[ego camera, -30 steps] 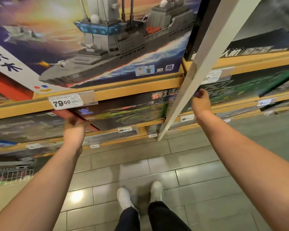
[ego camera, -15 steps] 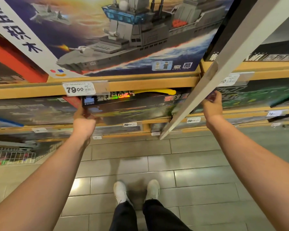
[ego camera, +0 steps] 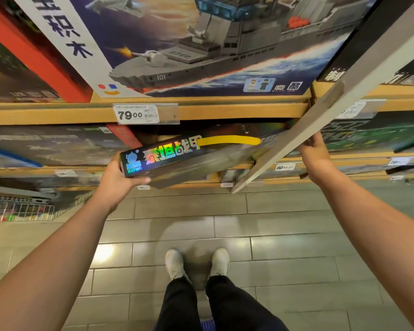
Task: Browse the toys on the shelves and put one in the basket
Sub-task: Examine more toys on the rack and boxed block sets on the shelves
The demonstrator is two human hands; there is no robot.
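Toy box [ego camera: 177, 158] now drawn halfway off its shelf [ego camera: 58, 169], left hand [ego camera: 116, 179] and right hand [ego camera: 314, 151] grasping its ends; basket placement remains

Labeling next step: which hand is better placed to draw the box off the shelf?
Left. The left hand already grips the holographic box at its near corner; the right hand is partly hidden behind the white post.

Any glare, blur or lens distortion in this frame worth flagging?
Head view: wide-angle bending of the shelf edges; motion blur on the dark toy box that the left hand grips; lamp glare on the floor tiles; price tag stays legible.
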